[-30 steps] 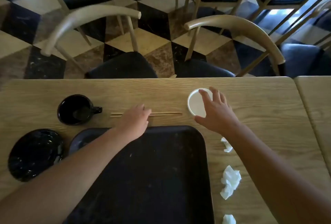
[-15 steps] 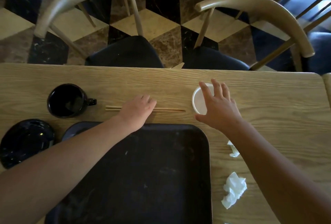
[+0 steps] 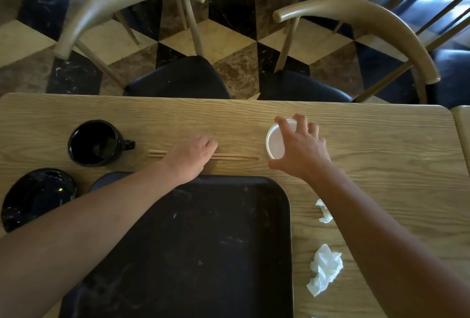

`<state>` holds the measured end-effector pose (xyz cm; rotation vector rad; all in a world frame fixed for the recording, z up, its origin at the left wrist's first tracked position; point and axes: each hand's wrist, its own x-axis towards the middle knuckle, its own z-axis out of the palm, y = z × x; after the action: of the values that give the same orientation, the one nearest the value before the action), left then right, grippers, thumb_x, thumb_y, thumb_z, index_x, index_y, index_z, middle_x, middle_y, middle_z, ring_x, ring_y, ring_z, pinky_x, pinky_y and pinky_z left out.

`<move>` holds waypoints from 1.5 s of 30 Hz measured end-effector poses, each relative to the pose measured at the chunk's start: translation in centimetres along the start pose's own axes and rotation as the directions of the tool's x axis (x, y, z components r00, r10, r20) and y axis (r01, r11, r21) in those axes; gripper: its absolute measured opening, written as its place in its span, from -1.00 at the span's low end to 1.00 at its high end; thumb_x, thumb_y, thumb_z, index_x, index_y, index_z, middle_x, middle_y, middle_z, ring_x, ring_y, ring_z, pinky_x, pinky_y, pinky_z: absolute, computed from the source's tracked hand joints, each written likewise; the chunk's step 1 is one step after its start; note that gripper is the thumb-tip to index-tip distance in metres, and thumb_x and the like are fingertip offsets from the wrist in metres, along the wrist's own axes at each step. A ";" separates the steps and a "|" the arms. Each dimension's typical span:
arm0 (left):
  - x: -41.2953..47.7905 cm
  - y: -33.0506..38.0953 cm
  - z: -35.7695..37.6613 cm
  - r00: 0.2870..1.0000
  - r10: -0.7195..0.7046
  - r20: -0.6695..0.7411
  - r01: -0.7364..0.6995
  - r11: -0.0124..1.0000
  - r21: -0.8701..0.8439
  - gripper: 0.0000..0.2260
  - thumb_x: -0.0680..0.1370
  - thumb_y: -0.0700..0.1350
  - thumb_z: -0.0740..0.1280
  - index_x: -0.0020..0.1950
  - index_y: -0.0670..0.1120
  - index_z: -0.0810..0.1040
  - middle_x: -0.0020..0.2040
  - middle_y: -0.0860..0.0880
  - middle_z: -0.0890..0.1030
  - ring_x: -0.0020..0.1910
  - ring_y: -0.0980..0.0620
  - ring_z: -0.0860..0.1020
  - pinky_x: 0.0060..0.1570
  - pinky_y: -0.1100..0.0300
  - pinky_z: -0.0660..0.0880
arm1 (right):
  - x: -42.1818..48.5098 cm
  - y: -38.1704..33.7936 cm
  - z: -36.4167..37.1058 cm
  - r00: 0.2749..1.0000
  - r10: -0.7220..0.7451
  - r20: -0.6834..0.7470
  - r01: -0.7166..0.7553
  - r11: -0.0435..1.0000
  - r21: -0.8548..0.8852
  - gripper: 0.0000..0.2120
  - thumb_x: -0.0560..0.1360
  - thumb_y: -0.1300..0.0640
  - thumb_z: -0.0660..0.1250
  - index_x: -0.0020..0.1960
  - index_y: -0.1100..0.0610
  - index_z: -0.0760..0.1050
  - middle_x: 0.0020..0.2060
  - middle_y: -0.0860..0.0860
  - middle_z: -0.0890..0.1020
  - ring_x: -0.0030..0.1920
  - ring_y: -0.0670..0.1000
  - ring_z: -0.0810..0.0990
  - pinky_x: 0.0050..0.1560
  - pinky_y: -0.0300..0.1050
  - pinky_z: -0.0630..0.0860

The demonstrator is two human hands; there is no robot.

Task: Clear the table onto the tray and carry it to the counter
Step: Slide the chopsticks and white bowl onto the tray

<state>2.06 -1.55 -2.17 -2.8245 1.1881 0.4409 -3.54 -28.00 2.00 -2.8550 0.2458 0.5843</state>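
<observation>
A black tray lies on the wooden table in front of me. Just beyond its far edge lies a pair of wooden chopsticks; my left hand rests on their middle with fingers curled down over them. To the right stands a white cup. My right hand wraps around its rim from above, thumb on the near side and fingers on the far side. A black mug and a black plate sit at the left. Crumpled white napkins lie right of the tray.
A smaller napkin scrap lies near my right forearm. Two wooden chairs with dark seats are pushed up to the table's far edge. A second table adjoins at the right. The floor beyond is checkered.
My right hand has closed its fingers around the white cup's rim. My left hand has settled lower on the chopsticks. The camera has shifted slightly.
</observation>
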 end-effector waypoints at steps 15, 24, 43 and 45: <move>-5.0 3.0 -4.8 0.997 -0.039 -0.066 0.043 0.997 0.064 -0.69 0.29 -0.31 0.51 -0.14 -0.10 0.43 -0.26 0.01 0.30 -0.35 0.04 0.31 -0.39 0.19 0.29 | -6.1 0.9 -1.9 0.998 -0.008 -0.057 0.012 0.997 0.071 0.00 0.27 -0.21 0.54 0.52 -0.12 0.04 0.49 0.14 0.14 0.42 0.31 0.22 0.26 0.35 0.42; -11.4 3.9 -2.7 0.997 -0.078 0.001 0.078 0.997 0.019 -0.67 0.44 -0.23 0.44 0.16 -0.12 0.46 -0.02 -0.07 0.55 -0.12 -0.04 0.52 -0.23 0.11 0.49 | -13.2 -3.1 0.0 0.997 0.061 -0.054 -0.052 0.989 0.141 0.02 0.26 -0.21 0.54 0.54 -0.11 0.04 0.49 0.12 0.14 0.41 0.30 0.24 0.26 0.30 0.43; -13.7 3.1 2.4 0.984 -0.038 0.176 0.022 0.996 0.091 -0.52 0.47 -0.26 0.41 0.35 -0.09 0.37 0.21 -0.10 0.47 0.10 -0.06 0.49 -0.06 0.12 0.48 | -20.3 -9.8 6.9 0.981 0.183 0.067 -0.193 0.955 0.223 -0.01 0.29 -0.25 0.48 0.54 -0.18 -0.01 0.48 0.02 0.10 0.42 0.20 0.23 0.30 0.23 0.43; -13.3 2.9 2.4 0.987 -0.019 0.159 0.002 0.994 0.107 -0.54 0.48 -0.27 0.40 0.34 -0.10 0.37 0.20 -0.11 0.47 0.11 -0.07 0.49 -0.04 0.10 0.49 | -19.8 -9.8 7.2 0.981 0.182 0.072 -0.193 0.955 0.224 -0.01 0.29 -0.25 0.49 0.55 -0.17 0.00 0.48 0.02 0.10 0.43 0.20 0.24 0.31 0.23 0.43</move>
<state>-9.43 5.99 -0.55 -2.6477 1.1303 0.5725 -22.16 -14.43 5.31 -2.6062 0.5439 0.6177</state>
